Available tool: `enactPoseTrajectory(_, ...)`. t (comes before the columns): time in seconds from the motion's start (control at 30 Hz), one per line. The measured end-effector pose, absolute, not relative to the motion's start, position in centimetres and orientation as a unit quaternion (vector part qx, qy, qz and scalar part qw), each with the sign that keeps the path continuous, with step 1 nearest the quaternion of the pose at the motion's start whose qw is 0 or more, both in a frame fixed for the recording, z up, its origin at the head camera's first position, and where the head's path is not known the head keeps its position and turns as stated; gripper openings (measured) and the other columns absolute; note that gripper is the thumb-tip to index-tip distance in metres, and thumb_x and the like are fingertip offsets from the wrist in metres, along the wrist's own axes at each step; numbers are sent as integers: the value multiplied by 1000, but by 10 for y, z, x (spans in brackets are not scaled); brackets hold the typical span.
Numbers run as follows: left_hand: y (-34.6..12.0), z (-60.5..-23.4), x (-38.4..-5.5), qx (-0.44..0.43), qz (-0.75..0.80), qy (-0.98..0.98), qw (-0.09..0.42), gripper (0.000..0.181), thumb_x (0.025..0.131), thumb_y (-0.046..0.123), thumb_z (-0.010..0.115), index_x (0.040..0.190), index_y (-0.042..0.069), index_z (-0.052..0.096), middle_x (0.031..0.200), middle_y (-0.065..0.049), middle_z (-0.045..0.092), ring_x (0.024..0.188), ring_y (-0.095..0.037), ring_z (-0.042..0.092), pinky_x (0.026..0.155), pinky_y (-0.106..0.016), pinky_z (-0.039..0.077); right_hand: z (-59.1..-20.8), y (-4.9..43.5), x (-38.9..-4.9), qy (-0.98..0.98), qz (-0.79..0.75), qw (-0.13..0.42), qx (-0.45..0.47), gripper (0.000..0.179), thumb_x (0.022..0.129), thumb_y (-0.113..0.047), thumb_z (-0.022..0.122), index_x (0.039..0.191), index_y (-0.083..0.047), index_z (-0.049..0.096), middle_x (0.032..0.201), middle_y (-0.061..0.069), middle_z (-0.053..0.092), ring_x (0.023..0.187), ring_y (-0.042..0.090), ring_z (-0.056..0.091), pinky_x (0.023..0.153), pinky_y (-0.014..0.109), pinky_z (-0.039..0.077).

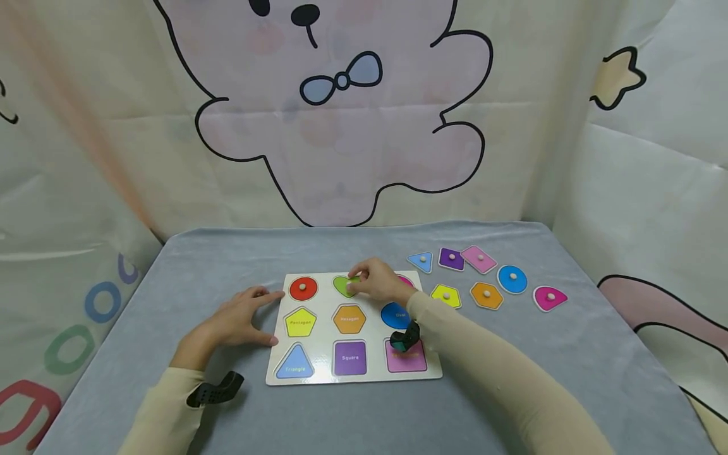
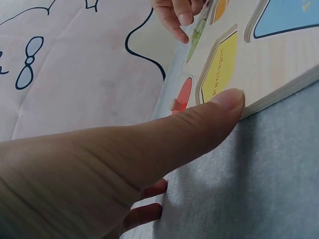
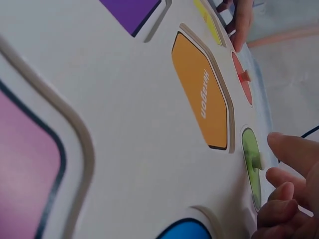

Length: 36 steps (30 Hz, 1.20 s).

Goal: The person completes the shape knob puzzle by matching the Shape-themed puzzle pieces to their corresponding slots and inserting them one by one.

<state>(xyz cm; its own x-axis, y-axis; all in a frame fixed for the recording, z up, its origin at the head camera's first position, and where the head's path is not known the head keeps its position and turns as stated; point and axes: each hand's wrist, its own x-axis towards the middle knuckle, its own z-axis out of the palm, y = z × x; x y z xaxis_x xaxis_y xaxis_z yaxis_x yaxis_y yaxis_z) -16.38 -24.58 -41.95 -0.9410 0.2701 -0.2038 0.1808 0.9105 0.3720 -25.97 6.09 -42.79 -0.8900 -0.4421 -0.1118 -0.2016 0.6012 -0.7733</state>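
A white shape puzzle board point(image 1: 324, 325) lies on the cloth-covered table. My right hand point(image 1: 378, 282) is over its far edge, at the green heart piece point(image 1: 341, 286). In the right wrist view, the heart lies in its recess, and thumb and fingertips stand slightly apart around its knob point(image 3: 258, 161). My left hand point(image 1: 236, 319) is spread along the board's left edge, its thumb point(image 2: 228, 99) resting on the border beside the yellow pentagon recess point(image 1: 299, 323). The red circle piece point(image 1: 303, 289), with its knob, sits in the far left corner.
Right of the board lie loose knobbed pieces: a blue triangle point(image 1: 421, 261), purple square point(image 1: 451, 259), pink rectangle point(image 1: 479, 259), yellow pentagon point(image 1: 446, 296), orange hexagon point(image 1: 486, 296), blue oval point(image 1: 512, 279) and pink teardrop-like piece point(image 1: 549, 298). A printed curtain point(image 1: 341, 145) hangs behind the table.
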Motion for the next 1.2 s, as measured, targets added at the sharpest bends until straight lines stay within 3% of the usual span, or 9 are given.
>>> enactPoseTrajectory(0.13, -245, -420, -165, 117, 178, 969, 127, 98, 68, 46, 90, 152, 20, 48, 148, -22, 45, 130, -43, 43, 105, -70, 39, -426, 65, -260, 880, -412, 142, -188, 29, 89, -19, 78, 113, -3, 75, 71, 0, 51, 69, 14, 47, 58, 22, 34)
enactPoseTrajectory(0.4, -246, -422, -164, 117, 178, 968, 133, 98, 68, 47, 91, 152, 21, 47, 148, -22, 45, 130, -43, 43, 104, -70, 39, -423, 79, -254, 882, -411, 161, -163, 31, 93, -28, 74, 119, -11, 73, 101, 4, 61, 102, 19, 53, 77, 26, 44)
enactPoseTrajectory(0.67, -245, -420, -165, 119, 181, 968, 123, 97, 68, 45, 91, 151, 19, 48, 147, -22, 46, 129, -43, 44, 104, -70, 39, -417, 95, -256, 877, -413, 158, -188, 36, 96, -25, 70, 126, -6, 69, 100, 7, 59, 71, 20, 58, 60, 24, 47)
enactPoseTrajectory(0.9, -247, -422, -166, 115, 177, 969, 124, 98, 68, 48, 90, 151, 21, 48, 148, -22, 46, 131, -44, 43, 106, -71, 38, -415, 104, -260, 884, -395, 163, -190, 38, 96, -29, 70, 128, -9, 69, 106, 8, 62, 93, 21, 58, 68, 23, 52)
enactPoseTrajectory(1.2, -247, -422, -165, 114, 176, 970, 126, 97, 68, 48, 90, 152, 20, 48, 148, -22, 46, 131, -43, 43, 106, -71, 38, -417, 118, -259, 876, -416, 128, -207, 36, 97, -23, 68, 125, -1, 68, 104, 12, 63, 102, 23, 55, 77, 23, 50)
